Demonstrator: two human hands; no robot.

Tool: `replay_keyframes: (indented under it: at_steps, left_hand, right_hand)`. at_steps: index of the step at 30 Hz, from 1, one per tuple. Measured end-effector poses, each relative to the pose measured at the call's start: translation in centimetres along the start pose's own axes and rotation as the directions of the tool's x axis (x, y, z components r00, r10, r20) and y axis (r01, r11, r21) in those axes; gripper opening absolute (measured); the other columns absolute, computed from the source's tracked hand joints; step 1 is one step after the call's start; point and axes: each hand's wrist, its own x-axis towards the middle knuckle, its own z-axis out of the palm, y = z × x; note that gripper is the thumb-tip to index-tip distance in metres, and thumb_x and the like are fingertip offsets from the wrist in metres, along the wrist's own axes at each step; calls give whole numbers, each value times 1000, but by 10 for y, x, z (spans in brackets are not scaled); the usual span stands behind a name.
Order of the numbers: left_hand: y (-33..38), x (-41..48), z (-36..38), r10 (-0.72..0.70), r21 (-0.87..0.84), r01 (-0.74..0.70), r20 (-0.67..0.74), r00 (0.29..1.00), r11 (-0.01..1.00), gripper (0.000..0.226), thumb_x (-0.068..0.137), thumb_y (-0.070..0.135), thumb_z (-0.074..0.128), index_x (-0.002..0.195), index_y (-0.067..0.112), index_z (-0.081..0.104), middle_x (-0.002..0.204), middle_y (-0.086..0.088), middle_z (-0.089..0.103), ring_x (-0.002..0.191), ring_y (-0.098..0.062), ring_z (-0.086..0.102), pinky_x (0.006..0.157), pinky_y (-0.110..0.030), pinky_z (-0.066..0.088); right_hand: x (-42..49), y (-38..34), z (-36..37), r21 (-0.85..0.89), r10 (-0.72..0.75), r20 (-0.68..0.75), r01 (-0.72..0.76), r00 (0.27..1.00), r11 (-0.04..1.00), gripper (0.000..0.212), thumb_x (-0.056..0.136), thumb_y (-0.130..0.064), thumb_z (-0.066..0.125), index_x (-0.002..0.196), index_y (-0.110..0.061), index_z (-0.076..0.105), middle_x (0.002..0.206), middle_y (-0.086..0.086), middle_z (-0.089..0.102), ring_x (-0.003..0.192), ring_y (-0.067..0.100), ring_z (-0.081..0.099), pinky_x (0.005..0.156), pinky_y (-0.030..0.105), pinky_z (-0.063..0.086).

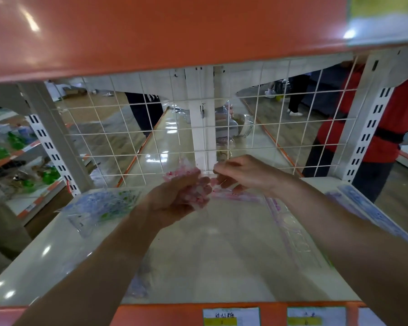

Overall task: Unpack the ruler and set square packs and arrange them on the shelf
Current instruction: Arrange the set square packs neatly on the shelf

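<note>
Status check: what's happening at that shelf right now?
Left hand grips pink pack. Right hand pinches its edge. Blue-green pack lies left on shelf.

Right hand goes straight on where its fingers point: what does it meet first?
The pink pack gripped in the left hand. The right hand points leftward at it and may already touch it; blur hides contact.

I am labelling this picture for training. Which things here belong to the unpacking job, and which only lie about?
Job: left hand, right hand, pink pack held between them, blue-green pack, blue packs, shelf.
Lying about: green goods at far left, price labels.
</note>
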Motion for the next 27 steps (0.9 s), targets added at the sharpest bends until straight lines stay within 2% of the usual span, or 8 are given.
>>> replay_keyframes:
  at_steps: [2, 4, 8, 13, 17, 21, 23, 27]
  left_hand:
    - [-3, -4, 8, -5, 36, 6, -26, 1000, 999, 9, 85, 15, 63, 88, 7, 67, 91, -11, 68, 70, -18, 64, 60, -29, 57]
    - [-4, -7, 11, -3, 87, 7, -44, 999, 996, 9, 75, 14, 69, 81, 13, 75, 89, -9, 71, 73, -19, 64, 65, -31, 53]
    - [-3, -10, 14, 2, 94, 3, -54, 999, 996, 16, 63, 12, 75, 78, 15, 76, 92, -12, 72, 84, -25, 59, 71, -31, 47]
    - [-2, -19, 11, -37, 99, 35, 20, 999, 995, 27, 73, 7, 66, 100, 11, 65, 97, -13, 71, 79, -27, 70, 77, -41, 56]
    - [-2, -25, 12, -78, 137, 69, 64, 995, 988, 20, 82, 5, 60, 101, 11, 66, 100, -13, 70, 83, -29, 70, 78, -44, 55]
    - [2, -32, 2, -67, 36, 67, -9, 998, 997, 20, 79, 5, 62, 98, 8, 66, 103, -15, 70, 77, -27, 70, 60, -34, 60]
    - [5, -34, -6, -62, -27, 60, -62, 996, 998, 15, 83, 4, 60, 95, 11, 65, 109, -18, 68, 75, -27, 69, 47, -25, 53]
    - [8, -36, -14, -27, -71, 18, -125, 992, 997, 10, 88, 4, 54, 92, 12, 59, 89, -11, 72, 64, -24, 69, 41, -16, 41]
  right_hand:
    - [-4, -1, 6, -24, -47, 10, 48, 999, 999, 15, 89, -26, 65, 95, -13, 69, 82, -1, 69, 76, 9, 62, 67, 25, 48]
    - [-7, 0, 8, -32, -65, -1, 64, 998, 997, 7, 85, -18, 69, 90, -15, 71, 75, -3, 67, 71, 6, 61, 68, 25, 48]
    - [-13, -1, 6, 42, -19, -15, 20, 1000, 999, 4, 87, -10, 66, 89, -9, 69, 72, 2, 67, 61, 5, 62, 65, 25, 50]
    - [-18, -10, 1, 111, -29, -76, 38, 997, 993, 6, 91, -22, 63, 90, -18, 67, 85, 0, 67, 71, 7, 63, 64, 21, 51]
    - [-17, -17, 6, 42, -89, -98, 93, 991, 995, 6, 87, -12, 67, 93, -10, 68, 76, -2, 69, 64, 2, 64, 58, 14, 50]
    - [-18, -16, 2, 262, -29, -178, 76, 984, 962, 5, 89, -3, 62, 86, -3, 65, 80, 10, 71, 61, 11, 67, 55, 20, 52]
    - [-20, -13, -2, 362, 18, -207, 60, 978, 930, 10, 90, -3, 61, 81, -6, 64, 82, 11, 71, 62, 14, 67, 55, 22, 53]
    - [-23, -9, -4, 409, 34, -173, 40, 984, 912, 8, 89, 0, 61, 85, -6, 63, 75, 5, 72, 62, 13, 67, 55, 21, 54]
